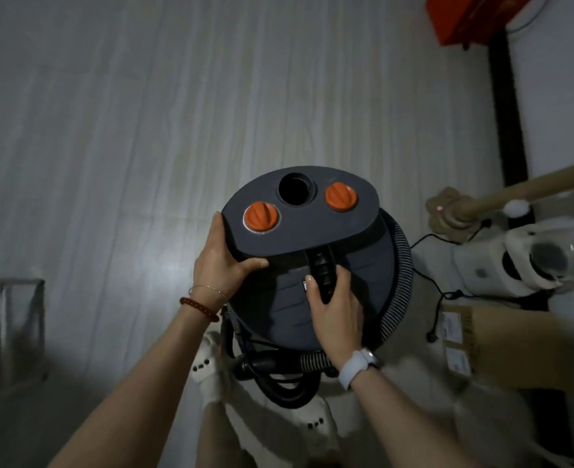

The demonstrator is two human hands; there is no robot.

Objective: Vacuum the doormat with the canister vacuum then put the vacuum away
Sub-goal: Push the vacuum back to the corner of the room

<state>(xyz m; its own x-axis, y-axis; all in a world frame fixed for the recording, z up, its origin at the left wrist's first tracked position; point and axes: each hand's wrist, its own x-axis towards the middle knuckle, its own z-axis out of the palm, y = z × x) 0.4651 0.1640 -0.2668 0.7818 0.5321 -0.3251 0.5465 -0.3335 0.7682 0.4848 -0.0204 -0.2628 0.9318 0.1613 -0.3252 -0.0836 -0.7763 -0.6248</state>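
Note:
The dark grey canister vacuum (309, 228) stands on the pale floor right below me, seen from above. Its flat top carries two orange knobs (261, 216) and an open round port (296, 190). A ribbed hose (401, 265) coils around its right side and under its near edge. My left hand (219, 265) grips the left rim of the top, thumb hooked under the rim. My right hand (334, 309) holds the black ribbed handle (322, 271) in the middle of the lid. The doormat is not in view.
A cardboard box (501, 346) lies at the right, with a black power cord (437, 288) trailing beside it. A white appliance (528, 265) and a beige pole stand (461, 211) sit by the right wall. A wire rack (12, 319) stands at the left. My slippered feet (208, 369) are below the vacuum.

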